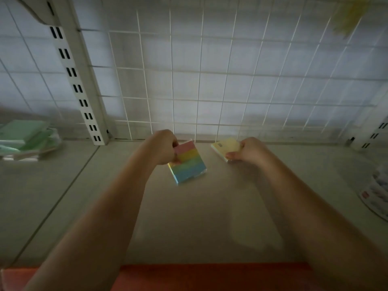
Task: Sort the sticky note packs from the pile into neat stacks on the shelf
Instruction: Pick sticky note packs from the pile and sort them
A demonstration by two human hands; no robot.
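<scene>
Sticky note packs, 2 of them, are held over a pale shelf (210, 217): left hand (162, 149) pinches a rainbow-striped pack (189, 164), right hand (251, 151) pinches a yellow pack (226, 147). Green packs (25, 139) lie far left.

The shelf (220, 206) lay bare across its middle, from the orange front edge (210, 274) at 6 o'clock up to the two held packs. A wire grid panel (210, 80) closed off the back at 12 o'clock, and a slotted upright (77, 87) stood at 11 o'clock. Green pads (27, 139) sat stacked at 9 o'clock, well apart from the left hand (165, 148). A blurred packet (378, 192) lay at 3 o'clock near the right rim. Between the rainbow pack (189, 164) and the yellow pack (226, 148) a narrow gap stayed open.
</scene>
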